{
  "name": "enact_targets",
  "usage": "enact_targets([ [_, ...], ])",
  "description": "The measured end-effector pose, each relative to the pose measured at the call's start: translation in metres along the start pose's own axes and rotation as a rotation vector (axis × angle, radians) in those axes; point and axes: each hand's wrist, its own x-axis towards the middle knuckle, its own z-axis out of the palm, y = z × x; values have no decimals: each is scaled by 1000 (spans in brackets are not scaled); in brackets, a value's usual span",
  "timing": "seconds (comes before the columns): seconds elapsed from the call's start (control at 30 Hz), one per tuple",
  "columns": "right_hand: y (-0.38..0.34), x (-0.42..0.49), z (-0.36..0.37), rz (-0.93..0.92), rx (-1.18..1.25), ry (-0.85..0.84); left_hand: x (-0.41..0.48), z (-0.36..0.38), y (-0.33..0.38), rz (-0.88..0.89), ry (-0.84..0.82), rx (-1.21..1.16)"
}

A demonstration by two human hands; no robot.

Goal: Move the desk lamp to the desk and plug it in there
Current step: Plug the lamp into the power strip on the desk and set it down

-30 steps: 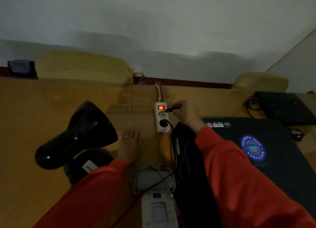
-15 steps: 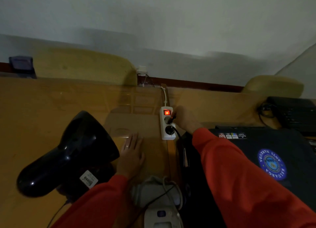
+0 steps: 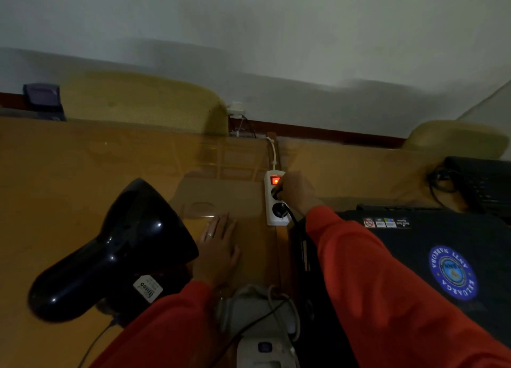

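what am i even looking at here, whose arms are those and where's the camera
The camera sits on a person's head, looking forward and down, so the two red sleeves are that person's own arms. There is no robot. On the wooden desk stands a black desk lamp. The left hand lies flat and empty on the desk beside it. The right hand is at a white power strip with a glowing red switch, pressing a black plug at its middle socket; another plug already fills the nearer socket. A closed dark laptop lies to the right.
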Motion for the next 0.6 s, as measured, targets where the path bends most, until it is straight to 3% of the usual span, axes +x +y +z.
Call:
enact_targets([
  [0.2, -8, -8, -13, -10, 46, 34, 0, -3, 5, -3, -9, -20],
  [0.37, -7, -34, -5, 7, 62, 13, 7, -29, 5, 38, -156, -60],
  [0.5, -32, -66, -13, -87, 219, 221, -7, -59, 9, 43, -224, -195],
  [0.6, -54, -102, -13, -182, 323, 291, -34, -77, 12, 134, -241, -159],
])
